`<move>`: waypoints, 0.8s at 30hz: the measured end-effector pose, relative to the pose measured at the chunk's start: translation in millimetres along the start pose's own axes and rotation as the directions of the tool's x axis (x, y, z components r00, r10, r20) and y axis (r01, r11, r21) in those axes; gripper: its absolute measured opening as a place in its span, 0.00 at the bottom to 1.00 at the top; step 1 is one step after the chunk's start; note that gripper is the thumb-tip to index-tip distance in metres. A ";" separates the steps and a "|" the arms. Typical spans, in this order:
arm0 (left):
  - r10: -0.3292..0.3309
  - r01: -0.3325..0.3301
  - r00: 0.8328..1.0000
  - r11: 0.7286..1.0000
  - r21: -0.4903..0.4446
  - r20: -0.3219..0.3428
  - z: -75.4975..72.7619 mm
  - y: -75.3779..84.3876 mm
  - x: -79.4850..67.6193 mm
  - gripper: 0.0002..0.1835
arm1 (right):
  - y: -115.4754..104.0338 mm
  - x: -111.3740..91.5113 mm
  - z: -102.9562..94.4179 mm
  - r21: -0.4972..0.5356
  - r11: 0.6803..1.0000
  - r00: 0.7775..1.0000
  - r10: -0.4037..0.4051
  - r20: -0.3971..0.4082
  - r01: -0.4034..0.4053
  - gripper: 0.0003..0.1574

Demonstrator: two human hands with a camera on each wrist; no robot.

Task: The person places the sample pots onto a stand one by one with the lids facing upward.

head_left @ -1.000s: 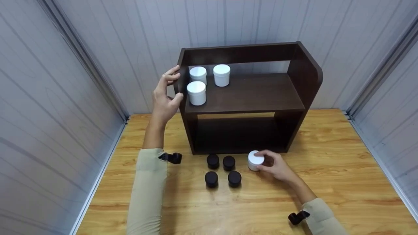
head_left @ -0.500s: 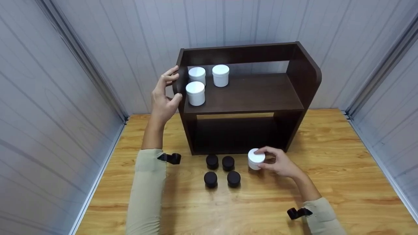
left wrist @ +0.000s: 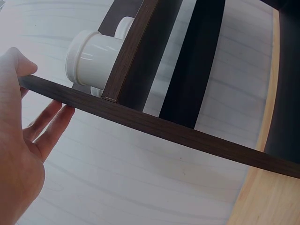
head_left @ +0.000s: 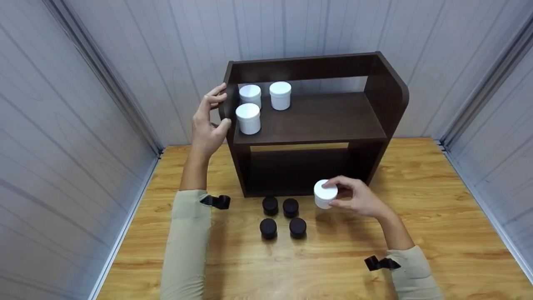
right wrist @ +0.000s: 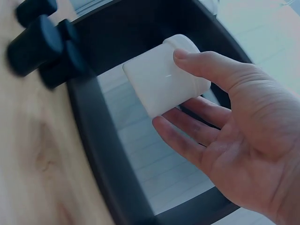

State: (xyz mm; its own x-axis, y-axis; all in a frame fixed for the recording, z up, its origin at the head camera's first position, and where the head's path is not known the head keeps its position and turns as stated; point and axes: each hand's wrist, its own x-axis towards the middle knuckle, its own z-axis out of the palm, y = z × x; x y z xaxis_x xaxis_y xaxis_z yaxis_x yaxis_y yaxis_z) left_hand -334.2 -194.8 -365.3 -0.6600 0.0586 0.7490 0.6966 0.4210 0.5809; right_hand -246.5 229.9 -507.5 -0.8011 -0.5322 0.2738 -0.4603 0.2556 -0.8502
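In the head view my right hand (head_left: 354,198) holds a white lidded jar (head_left: 325,195) by its side, between thumb and fingers. The right wrist view shows that jar (right wrist: 159,77) lifted off the table, its bottom tilted toward the camera. My left hand (head_left: 208,127) grips the left side panel of a dark brown two-tier shelf (head_left: 325,125), thumb on one face and fingers on the other, as the left wrist view shows along the panel (left wrist: 140,124). On the upper tier, at the left, stand a front white jar (head_left: 249,119), a back-corner jar (head_left: 250,96) and another jar (head_left: 280,96).
Several small black jars, one a front-left black jar (head_left: 268,228), stand on the wooden table (head_left: 266,266) before the shelf. The lower tier (head_left: 295,171) opens toward me. Pale panel walls (head_left: 83,146) enclose the table at the back and sides.
My right hand has raised the white jar from the table and moved it slightly toward the shelf. The left hand keeps its grip on the side panel.
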 end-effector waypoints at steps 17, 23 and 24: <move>0.000 0.000 1.000 1.000 -0.004 0.004 0.8 1.8 -1.0 0.25 | -54.9 23.7 -30.0 0.023 0.996 0.993 -0.088 -0.080 0.090 0.26; 0.008 -0.008 1.000 1.000 0.001 0.000 0.7 1.3 -0.3 0.25 | -71.4 35.3 -39.8 0.001 0.994 0.991 -0.112 -0.073 0.112 0.27; 0.007 -0.007 1.000 1.000 0.000 0.000 0.5 1.3 -0.4 0.25 | -73.9 37.3 -41.2 -0.005 0.993 0.991 -0.119 -0.069 0.119 0.27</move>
State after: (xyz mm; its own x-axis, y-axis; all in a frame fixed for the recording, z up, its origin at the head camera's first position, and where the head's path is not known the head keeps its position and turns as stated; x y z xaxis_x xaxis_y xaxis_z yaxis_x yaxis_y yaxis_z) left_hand -333.2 -193.8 -365.0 -0.6547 0.0613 0.7534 0.7015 0.4204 0.5755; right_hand -258.1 224.4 -416.0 -0.7653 -0.5020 0.4029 -0.5539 0.1947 -0.8095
